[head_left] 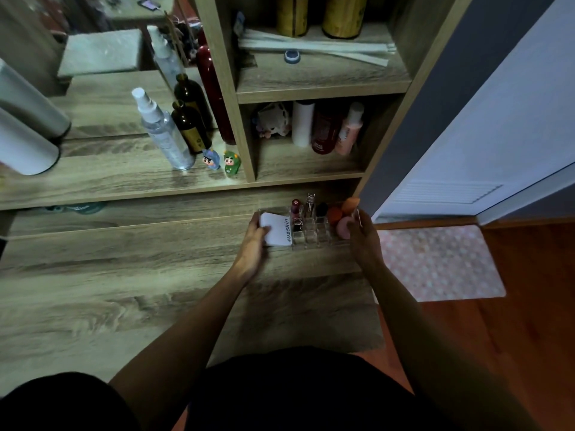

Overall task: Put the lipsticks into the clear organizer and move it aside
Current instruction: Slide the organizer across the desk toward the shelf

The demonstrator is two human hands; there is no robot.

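The clear organizer (314,236) sits at the far right of the wooden desk (124,275), close to the shelf unit. Lipsticks (297,213) stand upright in its middle slots, one with a clear cap (310,204). A white compact marked "4U2skin" (277,229) fills its left part, and orange and pink sponges (340,217) fill its right part. My left hand (253,241) grips the organizer's left end, fingers wrapped over the white compact. My right hand (362,236) grips the right end beside the pink sponge.
A shelf unit (311,91) with bottles and tubes rises just behind the organizer. To the left stand a spray bottle (161,129), a brown bottle (189,126) and two small figurines (231,163). The desk's right edge drops to a pink mat (435,262) on the floor.
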